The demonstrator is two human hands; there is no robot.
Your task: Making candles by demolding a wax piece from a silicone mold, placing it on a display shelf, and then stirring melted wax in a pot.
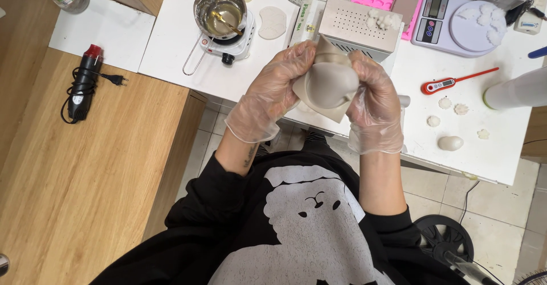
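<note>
Head view shows us holding a grey mould (329, 82) between both gloved hands, up off the white table (171, 40) and over its near edge. Our left hand (272, 91) is closed around the mould's left side, and our right hand (373, 100) is closed around its right side, so the soft form bulges between them. We judge the squeeze goes best with even, slow pressure from both sides, keeping the mould over the table so anything that slips out lands there. Just behind sits a perforated box (356, 27); a pot (219, 8) on a small burner lies to the left and a red thermometer (453, 81) to the right, all well apart. Open room lies toward our body.
</note>
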